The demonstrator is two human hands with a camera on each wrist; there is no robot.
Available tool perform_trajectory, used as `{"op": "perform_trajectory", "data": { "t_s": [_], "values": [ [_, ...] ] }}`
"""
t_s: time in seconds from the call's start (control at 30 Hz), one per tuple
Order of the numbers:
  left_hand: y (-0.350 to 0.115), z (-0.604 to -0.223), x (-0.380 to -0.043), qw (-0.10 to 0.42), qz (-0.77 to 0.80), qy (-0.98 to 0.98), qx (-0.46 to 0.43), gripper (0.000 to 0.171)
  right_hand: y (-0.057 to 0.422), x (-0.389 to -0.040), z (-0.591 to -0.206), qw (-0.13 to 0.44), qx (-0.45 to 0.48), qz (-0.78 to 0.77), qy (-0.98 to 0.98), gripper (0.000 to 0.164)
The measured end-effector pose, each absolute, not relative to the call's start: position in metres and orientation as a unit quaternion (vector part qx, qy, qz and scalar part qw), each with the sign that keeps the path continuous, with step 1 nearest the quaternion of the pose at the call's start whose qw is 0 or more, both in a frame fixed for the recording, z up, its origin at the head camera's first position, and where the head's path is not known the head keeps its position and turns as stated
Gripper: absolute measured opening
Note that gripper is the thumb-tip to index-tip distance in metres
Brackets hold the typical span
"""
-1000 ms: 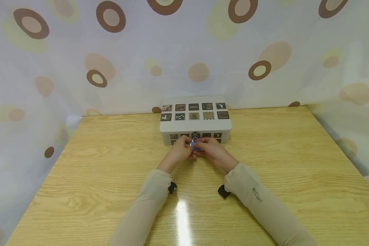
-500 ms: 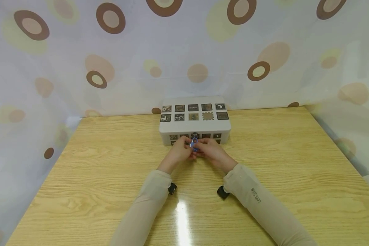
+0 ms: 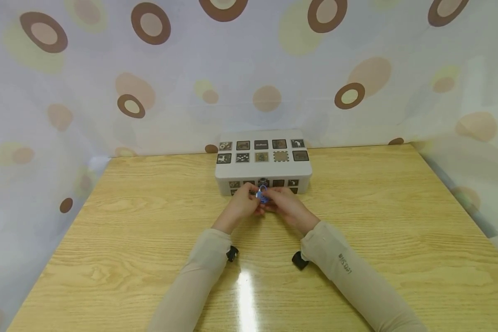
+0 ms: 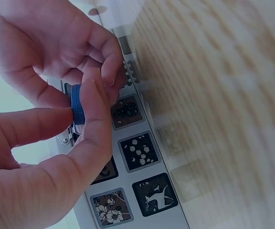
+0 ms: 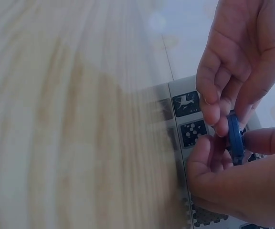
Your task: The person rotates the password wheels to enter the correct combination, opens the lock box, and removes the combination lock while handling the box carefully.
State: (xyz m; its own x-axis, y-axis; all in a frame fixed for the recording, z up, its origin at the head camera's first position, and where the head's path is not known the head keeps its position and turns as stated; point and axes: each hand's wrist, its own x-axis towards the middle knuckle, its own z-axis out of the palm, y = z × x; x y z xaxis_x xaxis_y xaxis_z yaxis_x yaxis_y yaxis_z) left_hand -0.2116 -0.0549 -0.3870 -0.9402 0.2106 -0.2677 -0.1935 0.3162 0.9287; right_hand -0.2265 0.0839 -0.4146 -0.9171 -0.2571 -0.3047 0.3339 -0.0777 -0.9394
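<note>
A small blue padlock (image 3: 262, 197) with a looped shackle is at the front of a white box (image 3: 249, 170), just below the box's metal clasp (image 3: 263, 181). Whether the shackle passes through the clasp is unclear. My left hand (image 3: 241, 204) pinches the padlock from the left between thumb and fingers. From the other side, the thumb and fingers of my right hand (image 3: 289, 205) grip it too. The left wrist view shows the blue edge of the padlock (image 4: 77, 105) between the fingertips; in the right wrist view the padlock (image 5: 235, 138) stands edge-on.
The lidded box, decorated with dark picture squares, stands at the back of a wood-grain table (image 3: 149, 221). A patterned cloth (image 3: 232, 60) hangs behind and along both sides. Black wrist straps (image 3: 232, 253) show below the sleeves.
My right thumb has shifted slightly on the padlock, and more of its blue face shows. Both hands and the box are otherwise in nearly the same place.
</note>
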Motion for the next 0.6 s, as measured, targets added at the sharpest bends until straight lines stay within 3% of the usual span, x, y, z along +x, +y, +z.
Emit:
{"op": "perform_trajectory", "data": {
  "t_s": [0.33, 0.6],
  "values": [
    [-0.0553, -0.3870, -0.2123, 0.177, 0.590, 0.787, 0.003, 0.034, 0.0832, -0.2252, -0.4145, 0.200, 0.021, -0.748, 0.633, 0.020],
    [-0.0553, -0.3859, -0.2114, 0.178, 0.588, 0.789, 0.001, 0.033, 0.0839, -0.2251, -0.4159, 0.198, 0.013, -0.748, 0.634, 0.025]
  ]
}}
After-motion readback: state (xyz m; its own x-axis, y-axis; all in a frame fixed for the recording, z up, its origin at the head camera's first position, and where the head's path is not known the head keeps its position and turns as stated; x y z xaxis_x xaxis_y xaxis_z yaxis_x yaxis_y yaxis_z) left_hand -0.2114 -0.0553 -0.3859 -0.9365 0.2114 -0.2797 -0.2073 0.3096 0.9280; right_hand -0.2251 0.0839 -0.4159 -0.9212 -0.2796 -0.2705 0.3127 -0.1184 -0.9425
